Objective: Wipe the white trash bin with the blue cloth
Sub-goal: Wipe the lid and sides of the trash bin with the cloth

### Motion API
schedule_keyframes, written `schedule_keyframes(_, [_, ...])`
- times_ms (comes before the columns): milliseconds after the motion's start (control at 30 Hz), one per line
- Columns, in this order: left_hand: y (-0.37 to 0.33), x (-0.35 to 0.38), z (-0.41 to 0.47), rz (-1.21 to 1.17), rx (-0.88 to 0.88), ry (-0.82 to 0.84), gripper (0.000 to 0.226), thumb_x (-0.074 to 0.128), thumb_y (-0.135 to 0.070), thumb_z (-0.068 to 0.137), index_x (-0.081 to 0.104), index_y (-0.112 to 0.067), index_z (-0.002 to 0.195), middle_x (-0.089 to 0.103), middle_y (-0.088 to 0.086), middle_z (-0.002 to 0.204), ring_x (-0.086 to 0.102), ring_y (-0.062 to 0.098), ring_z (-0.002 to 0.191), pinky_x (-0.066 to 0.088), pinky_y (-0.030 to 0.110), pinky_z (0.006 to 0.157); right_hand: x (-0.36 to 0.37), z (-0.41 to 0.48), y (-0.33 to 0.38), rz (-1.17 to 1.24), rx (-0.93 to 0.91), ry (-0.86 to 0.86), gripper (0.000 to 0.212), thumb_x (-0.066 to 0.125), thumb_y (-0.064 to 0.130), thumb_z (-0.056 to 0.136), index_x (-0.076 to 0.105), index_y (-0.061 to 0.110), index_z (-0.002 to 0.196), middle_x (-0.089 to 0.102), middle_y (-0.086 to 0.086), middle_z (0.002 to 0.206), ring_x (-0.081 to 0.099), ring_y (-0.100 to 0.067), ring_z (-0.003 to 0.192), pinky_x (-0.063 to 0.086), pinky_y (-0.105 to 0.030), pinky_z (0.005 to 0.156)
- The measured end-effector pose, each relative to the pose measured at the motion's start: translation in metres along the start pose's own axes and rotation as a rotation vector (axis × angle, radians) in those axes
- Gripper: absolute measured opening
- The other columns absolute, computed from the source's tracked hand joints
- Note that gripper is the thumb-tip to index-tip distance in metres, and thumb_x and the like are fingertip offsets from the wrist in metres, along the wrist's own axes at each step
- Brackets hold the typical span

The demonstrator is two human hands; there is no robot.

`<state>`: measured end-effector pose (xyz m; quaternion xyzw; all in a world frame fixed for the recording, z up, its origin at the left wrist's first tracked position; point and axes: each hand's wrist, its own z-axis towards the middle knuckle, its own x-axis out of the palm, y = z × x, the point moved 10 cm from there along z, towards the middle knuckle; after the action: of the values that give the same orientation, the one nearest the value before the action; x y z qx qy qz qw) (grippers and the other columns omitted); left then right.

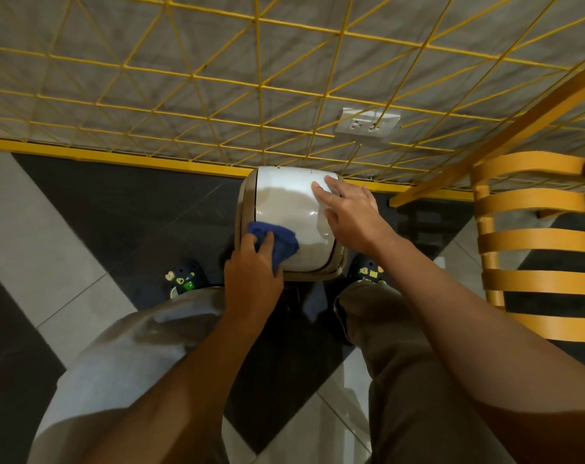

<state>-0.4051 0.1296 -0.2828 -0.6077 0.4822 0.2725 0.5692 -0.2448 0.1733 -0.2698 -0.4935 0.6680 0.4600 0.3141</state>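
Observation:
The white trash bin (286, 209) stands on the floor against the wall, seen from above, its glossy lid facing me. My left hand (251, 272) grips the bunched blue cloth (279, 241) and holds it on the lid's near left corner. My right hand (348, 212) lies on the lid's right side with its fingers straight, the fingertips near the far right corner.
A yellow wire grid (257, 95) covers the grey wall behind the bin, with a white socket plate (368, 123) on it. A yellow slatted chair (535, 242) stands at the right. My legs and shoes (182, 279) flank the bin on the tiled floor.

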Motion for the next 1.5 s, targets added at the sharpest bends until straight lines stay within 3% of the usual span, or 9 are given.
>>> schedule_keyframes(100, [0.002,-0.025,0.015,-0.026,0.025,-0.16,0.058,0.069,-0.012,0.077,0.049,0.0,0.129,0.055,0.026,0.11,0.058,0.038,0.086,0.052,0.046,0.074,0.0,0.0,-0.001,0.013,0.001,0.002,0.053,0.036,0.012,0.099,0.024,0.029,0.147,0.017,-0.002,0.158,0.009,-0.02,0.147,-0.003,-0.044,0.118])
schedule_keyframes(200, [0.007,-0.024,0.022,0.007,0.03,-0.134,0.058,0.07,-0.011,0.075,0.05,0.001,0.128,0.056,0.027,0.106,0.059,0.04,0.08,0.052,0.046,0.068,0.0,-0.001,-0.001,0.023,0.006,0.001,0.053,0.036,0.011,0.099,0.024,0.029,0.147,0.017,-0.002,0.158,0.008,-0.021,0.147,-0.005,-0.047,0.117])
schedule_keyframes(400, [-0.011,0.018,-0.004,0.123,0.072,0.101,0.062,0.055,-0.024,0.089,0.028,-0.012,0.144,0.041,0.014,0.132,0.046,0.031,0.118,0.043,0.04,0.093,-0.002,-0.002,-0.001,0.002,0.018,-0.006,0.054,0.038,0.011,0.098,0.025,0.031,0.146,0.017,0.0,0.158,0.009,-0.021,0.146,-0.01,-0.05,0.115])
schedule_keyframes(533, [-0.023,-0.002,0.008,0.097,0.2,-0.095,0.063,0.076,-0.01,0.068,0.053,0.001,0.125,0.06,0.024,0.104,0.062,0.038,0.088,0.054,0.043,0.069,-0.001,-0.003,0.0,-0.002,0.011,0.012,0.056,0.038,0.011,0.097,0.023,0.031,0.147,0.015,0.0,0.158,0.007,-0.02,0.147,-0.011,-0.05,0.115])
schedule_keyframes(633, [-0.029,-0.011,0.026,0.12,0.245,-0.139,0.062,0.076,-0.011,0.068,0.054,0.001,0.125,0.061,0.024,0.099,0.062,0.037,0.081,0.054,0.042,0.066,-0.001,-0.003,0.0,0.007,0.0,0.005,0.056,0.039,0.01,0.097,0.023,0.03,0.147,0.016,-0.001,0.158,0.008,-0.021,0.147,-0.01,-0.05,0.115])
schedule_keyframes(767, [-0.052,0.013,0.008,0.421,0.501,-0.144,0.053,0.079,-0.017,0.063,0.064,-0.012,0.114,0.066,0.013,0.09,0.062,0.027,0.068,0.05,0.033,0.058,-0.001,-0.002,-0.001,0.003,-0.001,-0.009,0.058,0.04,0.009,0.096,0.023,0.03,0.147,0.017,-0.001,0.158,0.009,-0.022,0.146,-0.011,-0.051,0.115])
schedule_keyframes(1067, [-0.073,-0.002,0.02,0.5,0.616,-0.27,0.057,0.078,-0.022,0.061,0.064,-0.013,0.115,0.064,0.01,0.085,0.06,0.026,0.065,0.046,0.027,0.057,0.001,-0.001,-0.001,0.01,0.004,-0.002,0.052,0.036,0.016,0.098,0.026,0.031,0.146,0.019,0.001,0.157,0.011,-0.022,0.146,-0.009,-0.052,0.115])
schedule_keyframes(1300, [-0.094,0.031,-0.012,0.722,0.852,-0.217,0.04,0.076,-0.029,0.062,0.07,-0.023,0.101,0.067,-0.002,0.088,0.062,0.016,0.071,0.048,0.028,0.059,-0.002,-0.002,0.0,0.042,0.001,0.004,0.045,0.029,0.025,0.1,0.029,0.032,0.145,0.02,0.001,0.157,0.01,-0.022,0.146,-0.01,-0.051,0.115])
schedule_keyframes(1500, [-0.101,0.017,-0.001,0.707,0.826,-0.371,0.038,0.069,-0.032,0.071,0.067,-0.022,0.108,0.063,-0.001,0.083,0.058,0.017,0.065,0.045,0.029,0.057,-0.002,-0.002,-0.001,0.066,0.003,-0.018,0.044,0.031,0.028,0.1,0.032,0.032,0.144,0.023,0.0,0.156,0.012,-0.022,0.145,-0.01,-0.05,0.115])
